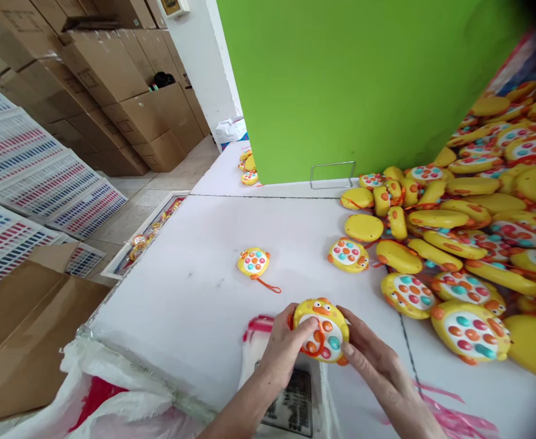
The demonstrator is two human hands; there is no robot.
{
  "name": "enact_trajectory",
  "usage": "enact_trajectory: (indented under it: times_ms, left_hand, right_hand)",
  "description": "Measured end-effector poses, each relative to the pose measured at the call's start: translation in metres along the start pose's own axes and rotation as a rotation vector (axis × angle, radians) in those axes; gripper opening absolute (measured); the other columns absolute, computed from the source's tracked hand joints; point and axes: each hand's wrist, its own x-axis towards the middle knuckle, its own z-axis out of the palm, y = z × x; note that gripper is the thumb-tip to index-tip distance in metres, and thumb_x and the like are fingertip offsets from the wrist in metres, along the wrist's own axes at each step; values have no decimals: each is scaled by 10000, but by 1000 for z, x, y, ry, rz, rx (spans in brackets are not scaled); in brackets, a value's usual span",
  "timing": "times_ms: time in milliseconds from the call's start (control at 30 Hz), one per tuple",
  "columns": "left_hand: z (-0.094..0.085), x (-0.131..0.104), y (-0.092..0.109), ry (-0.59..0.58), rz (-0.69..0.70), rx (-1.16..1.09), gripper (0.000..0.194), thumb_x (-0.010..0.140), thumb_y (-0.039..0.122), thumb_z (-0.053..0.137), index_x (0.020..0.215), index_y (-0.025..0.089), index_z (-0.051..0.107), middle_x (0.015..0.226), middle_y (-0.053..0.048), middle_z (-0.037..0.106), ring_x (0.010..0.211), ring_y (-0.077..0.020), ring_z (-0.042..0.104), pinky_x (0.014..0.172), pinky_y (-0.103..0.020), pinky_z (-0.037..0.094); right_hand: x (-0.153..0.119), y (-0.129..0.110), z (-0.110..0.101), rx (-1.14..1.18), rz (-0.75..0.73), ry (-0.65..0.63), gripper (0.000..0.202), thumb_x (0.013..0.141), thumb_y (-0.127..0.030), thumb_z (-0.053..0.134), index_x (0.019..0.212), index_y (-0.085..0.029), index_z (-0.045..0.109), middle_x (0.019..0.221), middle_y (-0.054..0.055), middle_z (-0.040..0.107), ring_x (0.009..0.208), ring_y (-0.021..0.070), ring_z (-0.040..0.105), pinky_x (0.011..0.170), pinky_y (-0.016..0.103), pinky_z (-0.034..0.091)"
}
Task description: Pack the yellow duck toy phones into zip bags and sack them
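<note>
Yellow duck toy, gripped by the left hand, between both hands above the white table, head end away; right hand at its right edge, grip unclear.

A white table is forming the main working surface, with dark lines running across its far part and down its right side. One duck toy is lying alone near mid-table, dotted side up, its orange cord trailing on the surface. A second toy is resting dotted side up just beside a large heap of yellow toys, which is occupying the right side. A green panel is standing upright at the back, a wire bracket at its foot. A smaller toy cluster is lying by the panel's left edge. A printed packet is lying at the near edge.
</note>
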Motion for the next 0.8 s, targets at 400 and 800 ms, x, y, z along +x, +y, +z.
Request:
enact_trajectory:
  times_ms: [400, 800]
  left_hand:
    - [-12, -4, 12, -121, 7, 58, 502, 704, 230, 770, 1168, 166, 589, 1114, -98, 676, 1034, -272, 625, 850, -326, 514]
    - [-63, 77, 56, 395, 101, -423, 178, 777, 176, 671, 943, 134, 623, 945, -89, 729, 896, -185, 693, 758, -255, 542]
  right_hand:
    - [19, 13, 7, -134, -28, 98, 546, 849, -498, 595, 1280, -178, 496, 1173, 121, 658, 1063, 265, 631, 796, 316, 586]
    - [111, -15, -67, -1140, -490, 331, 395, 910, -419, 421, 1177, -168, 567, 1236, 161, 566, 1142, 330, 539, 928, 504, 462]
